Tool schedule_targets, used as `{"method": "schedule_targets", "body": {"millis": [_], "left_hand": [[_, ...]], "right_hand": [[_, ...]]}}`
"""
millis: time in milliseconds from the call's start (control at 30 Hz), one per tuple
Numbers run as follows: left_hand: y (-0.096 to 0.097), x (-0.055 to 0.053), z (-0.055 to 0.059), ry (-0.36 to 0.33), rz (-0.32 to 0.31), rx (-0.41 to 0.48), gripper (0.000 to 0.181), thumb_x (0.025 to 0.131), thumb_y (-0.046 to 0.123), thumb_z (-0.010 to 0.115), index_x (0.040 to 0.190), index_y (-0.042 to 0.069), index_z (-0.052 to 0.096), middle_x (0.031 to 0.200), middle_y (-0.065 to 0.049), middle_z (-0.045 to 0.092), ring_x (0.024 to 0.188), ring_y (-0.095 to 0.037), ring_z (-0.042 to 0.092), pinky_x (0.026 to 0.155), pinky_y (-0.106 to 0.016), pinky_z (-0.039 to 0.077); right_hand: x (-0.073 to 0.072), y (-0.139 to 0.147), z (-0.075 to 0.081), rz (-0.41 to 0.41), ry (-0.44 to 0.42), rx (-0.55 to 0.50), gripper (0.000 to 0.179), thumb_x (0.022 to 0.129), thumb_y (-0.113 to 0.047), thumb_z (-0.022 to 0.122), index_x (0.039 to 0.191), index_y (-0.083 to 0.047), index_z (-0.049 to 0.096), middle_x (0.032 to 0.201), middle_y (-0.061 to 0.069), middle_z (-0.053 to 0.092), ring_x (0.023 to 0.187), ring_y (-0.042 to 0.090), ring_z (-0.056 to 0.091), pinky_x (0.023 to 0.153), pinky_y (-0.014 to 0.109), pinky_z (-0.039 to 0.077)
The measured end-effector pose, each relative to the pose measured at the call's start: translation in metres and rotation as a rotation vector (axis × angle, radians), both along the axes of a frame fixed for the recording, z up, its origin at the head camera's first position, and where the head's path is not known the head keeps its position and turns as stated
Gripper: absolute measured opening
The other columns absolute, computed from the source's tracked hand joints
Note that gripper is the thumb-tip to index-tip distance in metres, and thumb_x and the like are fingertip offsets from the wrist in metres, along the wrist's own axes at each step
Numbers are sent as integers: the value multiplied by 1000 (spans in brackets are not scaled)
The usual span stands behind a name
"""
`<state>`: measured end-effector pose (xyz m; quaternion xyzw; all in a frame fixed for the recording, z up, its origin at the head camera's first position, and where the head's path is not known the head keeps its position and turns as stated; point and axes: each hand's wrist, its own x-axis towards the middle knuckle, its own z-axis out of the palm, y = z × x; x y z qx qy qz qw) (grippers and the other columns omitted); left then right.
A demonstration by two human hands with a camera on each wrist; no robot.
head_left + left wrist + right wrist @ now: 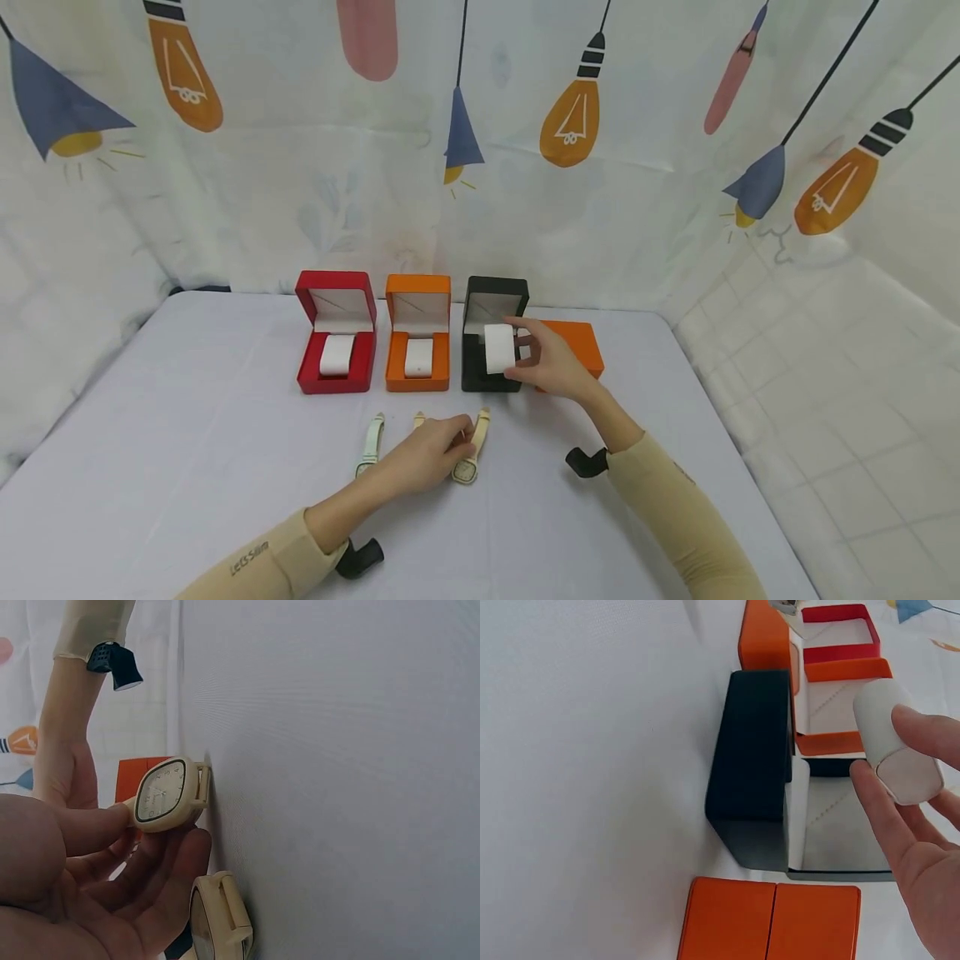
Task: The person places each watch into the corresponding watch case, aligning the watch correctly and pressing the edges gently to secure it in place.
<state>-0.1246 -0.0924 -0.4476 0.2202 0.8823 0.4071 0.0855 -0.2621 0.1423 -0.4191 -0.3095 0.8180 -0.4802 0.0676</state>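
Note:
My right hand point(551, 362) grips a white watch cushion point(889, 735) between thumb and fingers, lifted over the open black watch box point(491, 367). In the right wrist view the box's dark outer wall point(746, 750) faces the camera. My left hand point(429, 450) pinches a cream watch point(161, 795) with a squarish dial, low over the white table. Its strap point(482, 427) points toward the boxes in the head view. Another cream watch point(217, 919) lies close by, mostly behind the left hand. Left of that hand is a pale green watch point(372, 437), partly covered by the wrist.
An open red watch box point(306, 379) and an open orange watch box point(393, 375) stand left of the black one, each with a white cushion inside. A closed orange box point(577, 342) sits behind the right hand. A patterned curtain point(405, 208) hangs behind the table point(187, 467).

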Motion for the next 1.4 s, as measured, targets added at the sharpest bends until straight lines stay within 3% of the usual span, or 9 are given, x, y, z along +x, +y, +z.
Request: {"method": "schedule_targets", "body": {"millis": [267,733,867,1033,1267,1400], "left_hand": [[-1,-5,0,6,35,25,6,100,9,67,100,11,61,80,6,58,73,-12,52,64,-27,47],[-14,-21,12,-13,137,154,6,100,13,69,103,11,64,92,3,63,84,-18,59,67,-29,56],[-15,-24,14,-9,172,159,6,100,13,69,104,11,66,91,3,63,84,-18,59,67,-28,57],[-17,-28,17,-56,225,199,6,99,15,70,104,11,68,89,2,64,85,-18,61,71,-32,57],[-19,-34,16,-137,256,281,14,101,17,68,112,7,69,95,-3,67,87,-20,66,85,-46,59],[-21,-37,14,-177,278,331,20,102,18,66,118,6,68,100,-5,67,92,-21,65,88,-42,59]], "right_hand": [[6,6,-1,-12,-3,-19,82,81,-1,87,152,-8,46,142,6,52,112,29,65,82,33,61],[11,10,-2,-35,-9,-40,78,80,0,87,147,-17,52,118,7,59,117,34,62,83,33,60],[13,11,-4,-24,-20,-55,79,79,0,88,148,-11,51,128,8,57,118,36,61,84,34,60],[17,10,-6,10,-41,-50,80,80,1,87,149,-8,49,142,7,52,117,34,62,84,34,60],[19,8,-10,61,-84,-54,79,79,4,86,148,-7,50,142,7,51,115,32,63,83,35,61],[21,7,-10,99,-109,-64,79,80,4,86,149,-4,48,144,7,49,115,32,62,83,36,61]]}}
